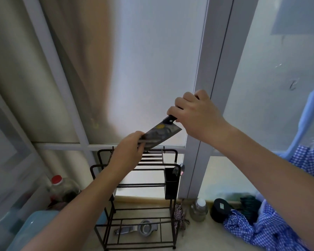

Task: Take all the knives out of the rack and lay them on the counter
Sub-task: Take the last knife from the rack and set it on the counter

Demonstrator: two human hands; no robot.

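Cleaver held above rack | right hand grips handle, left hand pinches blade | step: extraction | next: lower flat onto counter, edge away.

the right hand gripped the black handle of a cleaver, held in the air above the black wire rack on the counter. the left hand pinched the far end of the blade, which tilted down to the left. a metal squeezer lay inside the rack's base; a blue checked cloth sat to the right.
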